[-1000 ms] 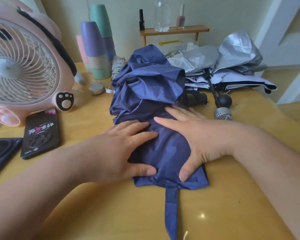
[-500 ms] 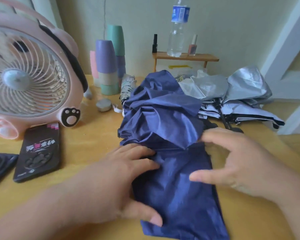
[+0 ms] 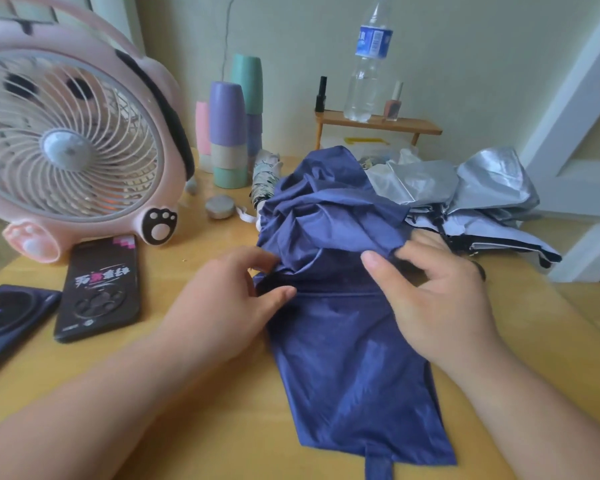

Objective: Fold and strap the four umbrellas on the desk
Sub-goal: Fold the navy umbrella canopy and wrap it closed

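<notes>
I see bare worktop [image 3: 548, 320] right of the blue umbrella [image 3: 347, 368], and more along the near edge to its left. Leftward, a black phone [image 3: 97, 289] and the pink fan [image 3: 70, 150] block the way. Behind, stacked cups [image 3: 229, 133], a rolled umbrella [image 3: 264, 178] and the silver umbrella [image 3: 465, 188] crowd the back.

A: The navy blue fabric umbrella [image 3: 343, 358] is plain?
B: Plain. The silver fabric umbrella [image 3: 492, 181] behind shows white panels with black edging.
A: The pink round plastic fan [image 3: 66, 150]?
B: Black-and-white paw print [image 3: 160, 225]; the surface [image 3: 222, 427] is yellow wood.
</notes>
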A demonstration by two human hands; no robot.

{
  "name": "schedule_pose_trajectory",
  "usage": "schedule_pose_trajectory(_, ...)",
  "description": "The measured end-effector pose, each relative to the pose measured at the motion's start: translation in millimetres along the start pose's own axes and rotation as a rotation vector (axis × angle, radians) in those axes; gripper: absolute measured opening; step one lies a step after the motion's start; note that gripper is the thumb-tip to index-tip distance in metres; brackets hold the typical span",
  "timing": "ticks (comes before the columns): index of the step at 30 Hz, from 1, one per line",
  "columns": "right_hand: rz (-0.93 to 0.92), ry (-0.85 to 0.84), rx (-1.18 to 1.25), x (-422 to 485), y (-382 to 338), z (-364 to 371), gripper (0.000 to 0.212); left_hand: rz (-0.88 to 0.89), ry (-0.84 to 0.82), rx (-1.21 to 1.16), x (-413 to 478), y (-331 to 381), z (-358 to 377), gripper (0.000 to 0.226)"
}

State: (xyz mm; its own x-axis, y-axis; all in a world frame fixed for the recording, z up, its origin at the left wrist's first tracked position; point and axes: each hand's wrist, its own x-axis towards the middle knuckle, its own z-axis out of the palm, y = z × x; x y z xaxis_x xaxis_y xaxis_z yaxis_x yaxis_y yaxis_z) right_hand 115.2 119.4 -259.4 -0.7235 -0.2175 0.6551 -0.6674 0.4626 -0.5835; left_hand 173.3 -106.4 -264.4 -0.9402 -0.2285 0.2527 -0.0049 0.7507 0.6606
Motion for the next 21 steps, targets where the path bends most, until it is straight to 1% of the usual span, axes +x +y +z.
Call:
schedule_pose_trajectory(2,0.096,-0.104,0.397,0.3,1.7,-5.6,0.024,0.007,0.002,-0.049,1.0,0.3,0.6,0.026)
schedule_pose_trajectory(4,0.184,-0.213,0.807,-0.9,1.7,-17.3,0.033,-0.008,-0.013,-0.179,1.7,-2.2,2.0,0.026)
schedule_pose_trajectory(5,0.237,-0.256,0.942,-1.3,2.1,-23.4,0.037,-0.015,-0.038,-0.266,1.3,-2.8,1.6,0.027)
schedule_pose_trajectory(7,0.327,-0.316,1.075,-2.0,4.5,-33.7,0.048,-0.024,-0.108,-0.447,-1.8,-2.2,-0.7,0.034)
schedule_pose_trajectory(9,0.407,-0.36,1.102,-1.9,9.1,-40.6,0.058,-0.03,-0.155,-0.553,-7.1,2.4,-3.5,0.044)
schedule_pose_trajectory(11,0.485,-0.399,1.1,-2.4,10.9,-44.8,0.054,-0.044,-0.184,-0.625,-11.3,5.9,-2.2,0.048)
schedule_pose_trajectory(13,0.549,-0.447,1.084,-3.4,9.5,-47.6,0.054,-0.056,-0.206,-0.691,-13.3,6.5,1.3,0.047)
schedule_pose_trajectory(15,0.573,-0.512,1.033,-3.4,8.7,-50.1,0.055,-0.077,-0.216,-0.733,-13.5,4.9,4.8,0.045)
schedule_pose_trajectory(18,0.612,-0.533,0.938,0.1,10.0,-52.8,0.064,-0.095,-0.212,-0.719,-13.0,3.7,7.9,0.036)
schedule_pose_trajectory(21,0.622,-0.507,0.97,4.0,14.3,-57.0,0.068,-0.096,-0.209,-0.608,-11.7,0.1,8.3,0.015)
